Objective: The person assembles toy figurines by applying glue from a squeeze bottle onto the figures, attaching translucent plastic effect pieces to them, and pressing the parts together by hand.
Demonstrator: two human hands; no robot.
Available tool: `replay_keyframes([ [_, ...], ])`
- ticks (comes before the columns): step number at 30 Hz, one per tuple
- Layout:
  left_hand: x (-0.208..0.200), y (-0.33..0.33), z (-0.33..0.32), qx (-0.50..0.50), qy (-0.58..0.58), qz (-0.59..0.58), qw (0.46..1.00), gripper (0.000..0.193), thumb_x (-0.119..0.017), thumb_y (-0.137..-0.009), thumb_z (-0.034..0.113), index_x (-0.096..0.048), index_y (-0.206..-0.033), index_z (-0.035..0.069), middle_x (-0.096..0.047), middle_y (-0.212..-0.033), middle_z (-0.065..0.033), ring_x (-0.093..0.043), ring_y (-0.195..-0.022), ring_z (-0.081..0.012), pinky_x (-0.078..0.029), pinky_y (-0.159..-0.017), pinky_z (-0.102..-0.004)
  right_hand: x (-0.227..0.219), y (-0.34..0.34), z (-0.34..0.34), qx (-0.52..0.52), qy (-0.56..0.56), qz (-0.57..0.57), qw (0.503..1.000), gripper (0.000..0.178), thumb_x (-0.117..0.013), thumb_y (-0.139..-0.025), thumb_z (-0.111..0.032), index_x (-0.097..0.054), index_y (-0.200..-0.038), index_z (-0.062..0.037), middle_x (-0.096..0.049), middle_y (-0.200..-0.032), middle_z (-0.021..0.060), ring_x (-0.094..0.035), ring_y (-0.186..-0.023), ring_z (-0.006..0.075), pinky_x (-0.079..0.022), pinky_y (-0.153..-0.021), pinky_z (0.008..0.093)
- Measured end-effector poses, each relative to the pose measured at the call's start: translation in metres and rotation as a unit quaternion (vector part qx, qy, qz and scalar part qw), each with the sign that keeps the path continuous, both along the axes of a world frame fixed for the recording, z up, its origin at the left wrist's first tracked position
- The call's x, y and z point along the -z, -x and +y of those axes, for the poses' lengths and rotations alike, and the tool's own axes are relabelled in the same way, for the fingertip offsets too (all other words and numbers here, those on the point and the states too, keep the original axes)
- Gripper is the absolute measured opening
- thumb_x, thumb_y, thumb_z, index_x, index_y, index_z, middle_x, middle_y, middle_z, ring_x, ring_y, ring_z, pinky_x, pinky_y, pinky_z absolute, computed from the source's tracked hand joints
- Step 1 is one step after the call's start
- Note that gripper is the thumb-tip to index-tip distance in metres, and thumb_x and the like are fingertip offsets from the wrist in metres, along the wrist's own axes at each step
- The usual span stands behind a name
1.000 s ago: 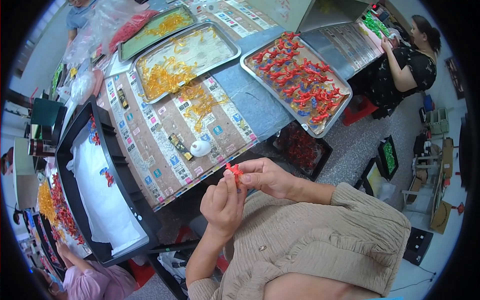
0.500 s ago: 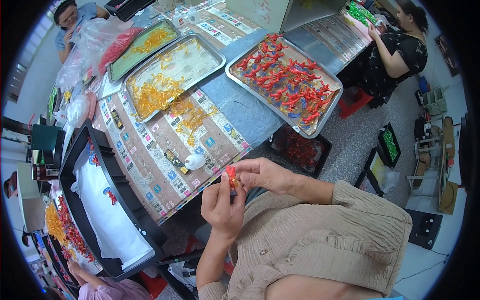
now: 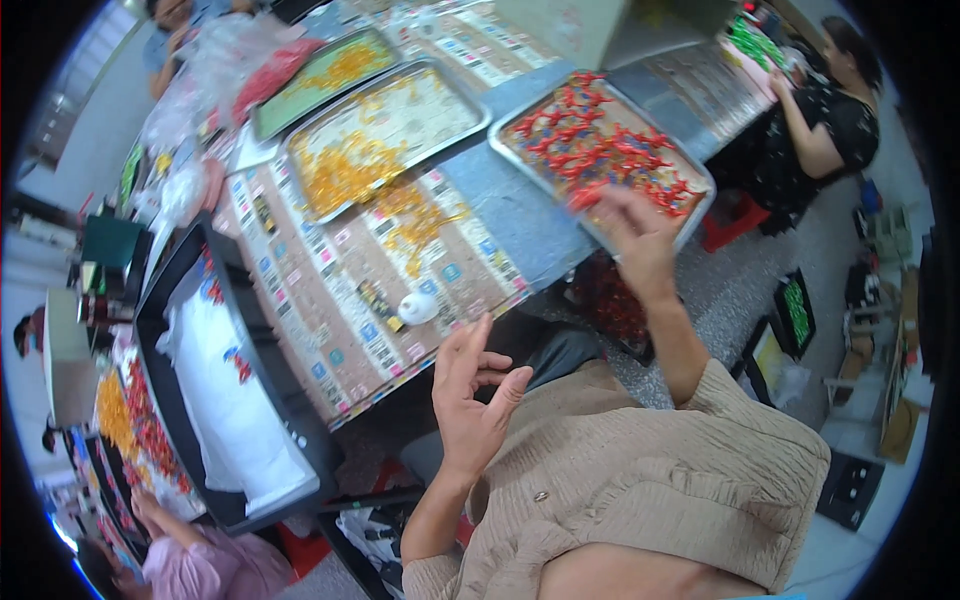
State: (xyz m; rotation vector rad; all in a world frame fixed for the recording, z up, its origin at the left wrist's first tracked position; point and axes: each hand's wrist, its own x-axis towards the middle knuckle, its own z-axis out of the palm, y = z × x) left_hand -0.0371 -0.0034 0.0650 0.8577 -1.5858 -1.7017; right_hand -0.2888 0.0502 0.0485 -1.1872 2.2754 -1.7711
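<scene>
The red piece is pinched by the blurred right hand, at the near edge of a metal tray already crowded with similar pieces. The left hand is loosely open, holding nothing; left of it, a black tray contains a few.

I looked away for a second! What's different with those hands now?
The left hand has let go of the small red piece both hands were holding; it is now empty and open near the table edge. The right hand has moved forward and right, carrying the piece, blurred, to the metal tray of red pieces. The white bottle and black bin stayed put.
</scene>
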Motion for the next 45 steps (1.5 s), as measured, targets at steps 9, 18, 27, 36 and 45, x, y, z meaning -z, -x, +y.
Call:
replay_keyframes([
  [9,-0.049,-0.106,-0.035,-0.185,0.261,-0.128,0.939,0.027,-0.068,-0.080,-0.004,-0.068,-0.106,0.000,-0.062,-0.099,-0.0106,-0.061,-0.079,-0.0138,-0.049,-0.065,-0.0238,0.010,0.091,-0.001,0.108,-0.125,0.331,0.929,0.018,-0.064,-0.089,-0.013,-0.070,-0.106,-0.0075,-0.068,-0.105,0.0079,-0.060,-0.101,0.0239,-0.046,-0.091,0.0359],
  [18,-0.034,-0.234,-0.157,-0.238,0.386,-0.373,0.809,0.024,-0.058,-0.085,-0.002,-0.069,-0.106,0.005,-0.062,-0.101,-0.0121,-0.062,-0.084,-0.0222,-0.050,-0.071,-0.0298,-0.005,0.072,-0.004,0.113,-0.153,0.340,0.921,0.025,-0.061,-0.091,-0.013,-0.067,-0.115,-0.0088,-0.064,-0.118,0.0062,-0.053,-0.115,0.0237,-0.041,-0.099,0.0360],
  [27,-0.008,-0.220,-0.237,-0.010,0.507,-0.546,0.667,0.052,-0.055,-0.075,-0.013,-0.062,-0.120,0.011,-0.054,-0.126,-0.0100,-0.051,-0.117,-0.0284,-0.047,-0.096,-0.0360,-0.030,-0.014,0.002,-0.041,-0.115,0.230,0.966,0.020,-0.063,-0.089,-0.009,-0.068,-0.107,-0.0031,-0.065,-0.110,0.0094,-0.057,-0.109,0.0234,-0.043,-0.096,0.0343],
  [36,-0.021,-0.234,-0.235,0.033,0.359,-0.604,0.710,0.021,-0.066,-0.078,-0.002,-0.064,-0.098,0.003,-0.059,-0.104,-0.0110,-0.059,-0.096,-0.0279,-0.050,-0.082,-0.0367,-0.022,-0.052,-0.004,-0.181,-0.119,0.180,0.960,0.015,-0.065,-0.083,-0.003,-0.068,-0.098,-0.0013,-0.067,-0.100,0.0116,-0.060,-0.097,0.0264,-0.046,-0.086,0.0344],
  [45,-0.049,-0.243,-0.156,-0.231,0.001,-0.072,0.970,0.022,-0.069,-0.087,0.013,-0.064,-0.105,-0.001,-0.065,-0.091,-0.0045,-0.063,-0.072,-0.0110,-0.053,-0.066,-0.0247,0.001,-0.100,-0.039,-0.254,-0.123,0.085,0.956,0.036,-0.070,-0.077,-0.004,-0.063,-0.113,-0.0011,-0.064,-0.111,0.0147,-0.058,-0.106,0.0293,-0.046,-0.091,0.0356],
])
